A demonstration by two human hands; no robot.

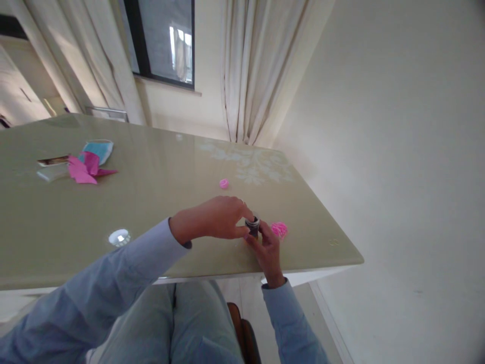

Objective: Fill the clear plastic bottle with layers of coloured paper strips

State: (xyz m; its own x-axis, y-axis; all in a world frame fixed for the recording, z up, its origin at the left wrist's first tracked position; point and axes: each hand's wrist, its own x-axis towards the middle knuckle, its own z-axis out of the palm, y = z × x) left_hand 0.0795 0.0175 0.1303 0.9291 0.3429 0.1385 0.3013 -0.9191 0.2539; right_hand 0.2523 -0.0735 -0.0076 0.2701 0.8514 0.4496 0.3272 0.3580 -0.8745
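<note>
A small dark jar [251, 230] with a pale rim stands near the table's front edge, between my two hands. My right hand [267, 248] wraps its fingers around the jar's side from the right. From the left, my left hand [217, 218] reaches across, its forefinger at the jar's mouth and its thumb against the side, gripping near the rim. What is inside the jar cannot be made out. Just right of it lies a small heap of thin bright pink strands [279, 230]. Behind the hands sits a small pink ring-shaped piece [224, 183].
On the glossy table [159, 167], a shiny round silvery object [119, 237] lies left of my forearm. Farther left are a folded pink paper [87, 169], a blue face mask [99, 150] and a flat brown-and-white strip [53, 161]. A wall [397, 167] borders the right side.
</note>
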